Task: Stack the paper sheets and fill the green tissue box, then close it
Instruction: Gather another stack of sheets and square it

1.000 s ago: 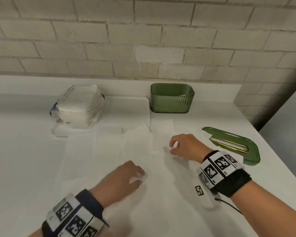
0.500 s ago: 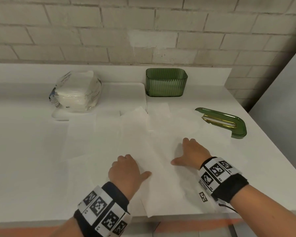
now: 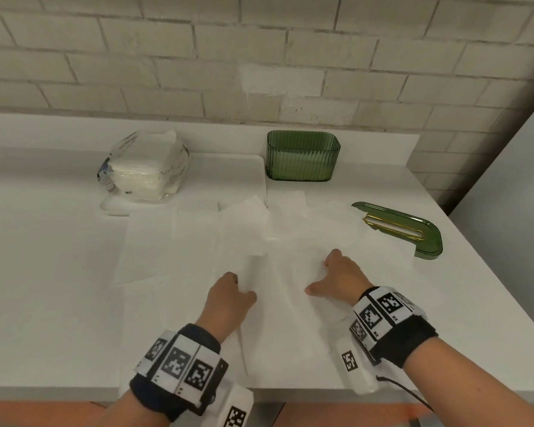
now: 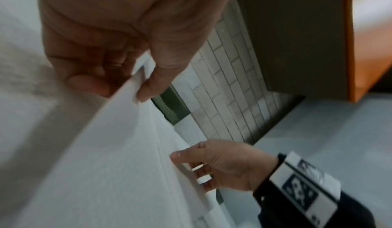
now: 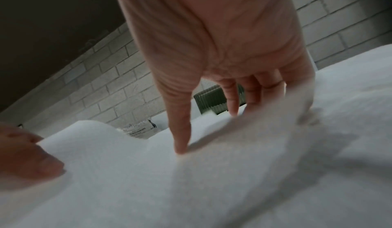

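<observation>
left hand: pinching the edge of one of the paper sheets, thumb against curled fingers, so that edge is lifted off the bench.
right hand: fingers spread and pretty straight, tips pressing down on the sheets, not gripping anything.
paper sheets: loose white pile spread flat under and around both hands, overlapping each other, reaching to the near edge of the bench.
green tissue box: way beyond the hands, back by the brick wall, open on top. Can't really tell what's inside from here, looks like nothing sticking out.
green lid: lying flat beyond and to the right of the right hand, gold-trimmed slot facing up, one sheet corner just touching it.
plastic pack: beyond the left hand, clear wrapper with a stack of white tissues in it, sitting on a white tray.
</observation>
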The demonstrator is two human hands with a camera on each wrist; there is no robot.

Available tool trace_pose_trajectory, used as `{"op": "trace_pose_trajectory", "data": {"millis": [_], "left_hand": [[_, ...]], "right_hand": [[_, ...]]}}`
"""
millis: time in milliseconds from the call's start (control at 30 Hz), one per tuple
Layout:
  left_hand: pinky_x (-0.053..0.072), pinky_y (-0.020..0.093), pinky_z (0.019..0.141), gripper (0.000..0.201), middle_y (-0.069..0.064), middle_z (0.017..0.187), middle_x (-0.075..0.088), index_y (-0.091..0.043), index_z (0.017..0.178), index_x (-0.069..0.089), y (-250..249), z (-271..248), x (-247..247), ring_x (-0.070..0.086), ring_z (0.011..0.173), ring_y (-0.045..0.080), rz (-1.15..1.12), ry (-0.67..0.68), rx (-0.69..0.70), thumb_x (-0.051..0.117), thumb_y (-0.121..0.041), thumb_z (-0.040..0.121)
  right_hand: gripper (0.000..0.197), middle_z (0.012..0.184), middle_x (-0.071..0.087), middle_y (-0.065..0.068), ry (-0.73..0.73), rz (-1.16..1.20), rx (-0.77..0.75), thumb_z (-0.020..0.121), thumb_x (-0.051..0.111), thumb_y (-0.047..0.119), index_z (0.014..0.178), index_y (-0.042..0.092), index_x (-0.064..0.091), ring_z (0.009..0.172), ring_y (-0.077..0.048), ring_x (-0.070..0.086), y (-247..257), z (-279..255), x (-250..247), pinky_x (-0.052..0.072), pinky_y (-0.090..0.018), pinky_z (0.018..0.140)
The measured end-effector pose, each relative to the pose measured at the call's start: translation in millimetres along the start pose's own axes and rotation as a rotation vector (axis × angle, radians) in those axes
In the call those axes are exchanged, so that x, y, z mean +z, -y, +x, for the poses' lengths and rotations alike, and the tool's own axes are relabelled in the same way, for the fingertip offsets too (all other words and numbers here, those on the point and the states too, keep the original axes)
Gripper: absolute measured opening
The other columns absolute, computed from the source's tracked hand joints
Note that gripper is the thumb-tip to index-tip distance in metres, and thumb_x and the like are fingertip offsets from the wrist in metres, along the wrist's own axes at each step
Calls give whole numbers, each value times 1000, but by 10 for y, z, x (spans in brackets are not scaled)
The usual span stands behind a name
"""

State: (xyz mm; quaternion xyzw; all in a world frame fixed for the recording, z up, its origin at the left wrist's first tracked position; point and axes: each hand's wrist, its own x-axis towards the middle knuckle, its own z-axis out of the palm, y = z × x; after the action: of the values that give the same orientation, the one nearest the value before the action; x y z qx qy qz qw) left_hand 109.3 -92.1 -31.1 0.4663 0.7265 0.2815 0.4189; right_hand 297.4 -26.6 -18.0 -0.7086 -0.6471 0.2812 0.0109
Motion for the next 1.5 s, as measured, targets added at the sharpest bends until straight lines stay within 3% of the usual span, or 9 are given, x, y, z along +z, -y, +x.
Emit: {"op": "trace_pose_trajectory", "data": {"millis": [67, 267, 433, 600, 767, 1033, 1200, 1367, 1500], "left_hand": [[50, 34, 72, 11, 19, 99, 65, -1, 92, 58, 24, 11, -65, 62, 86, 29, -174, 17, -21, 55, -11, 90], [49, 47, 94, 28, 13, 110, 66, -7, 119, 57, 115, 40, -97, 62, 101, 32, -525, -22, -116, 51, -18, 94], [51, 39, 85, 23, 18, 113, 66, -5, 116, 58, 200, 67, -135, 63, 100, 33, -723, 56, -137, 50, -9, 95], [50, 38, 81, 24, 20, 110, 63, -4, 111, 60, 241, 142, -160, 60, 94, 32, -849, 160, -142, 46, 3, 92], [49, 39, 81, 24, 19, 108, 63, -3, 110, 58, 293, 170, -140, 60, 93, 32, -887, 168, -150, 42, 4, 94], [50, 38, 79, 24, 19, 107, 64, -3, 110, 59, 287, 193, -158, 60, 92, 32, -931, 205, -149, 41, 2, 95], [50, 37, 76, 23, 17, 99, 65, -3, 104, 61, 198, 209, -139, 61, 86, 30, -952, 263, -150, 41, 2, 94], [49, 38, 77, 22, 19, 100, 64, 0, 108, 59, 144, 247, -102, 61, 84, 31, -951, 301, -166, 44, 1, 94], [48, 38, 78, 20, 19, 99, 62, 2, 105, 60, 123, 300, -101, 60, 82, 31, -922, 305, -173, 45, 0, 93]], "right_hand": [[84, 131, 38, -12, -57, -18, 24, 72, 73, 43, 133, 8, 29, 124, -29, 40, 22, 2, 8, 42, -37, 98], [78, 130, 48, -12, 4, -27, 62, 74, 74, 37, 131, 4, 33, 119, -28, 49, 86, 65, 18, 43, -39, 101], [68, 132, 50, -12, 52, 62, 18, 81, 69, 27, 136, 1, 38, 123, -26, 48, 67, 96, -53, 40, -27, 93], [30, 104, 58, -8, -24, 182, -70, 86, 63, 25, 107, 5, 57, 96, -23, 54, 40, 142, -230, 40, -26, 79], [27, 124, 56, -12, -157, 52, -74, 93, 54, 22, 113, 4, 58, 113, -28, 53, -43, 142, -312, 39, -26, 87], [23, 119, 61, -11, -326, 90, -20, 91, 56, 17, 109, 6, 65, 110, -28, 55, -237, 211, -490, 39, -27, 86], [47, 117, 58, -7, 28, 126, 167, 90, 58, 29, 129, 5, 52, 98, -23, 60, -293, 170, -646, 43, -28, 96], [32, 65, 56, -4, 196, -14, 176, 86, 61, 36, 89, 4, 60, 50, -12, 50, -284, 158, -526, 38, -21, 56], [29, 92, 54, -1, 108, 89, 120, 89, 57, 30, 108, 9, 54, 75, -11, 59, -273, 136, -592, 41, -23, 73]]}}
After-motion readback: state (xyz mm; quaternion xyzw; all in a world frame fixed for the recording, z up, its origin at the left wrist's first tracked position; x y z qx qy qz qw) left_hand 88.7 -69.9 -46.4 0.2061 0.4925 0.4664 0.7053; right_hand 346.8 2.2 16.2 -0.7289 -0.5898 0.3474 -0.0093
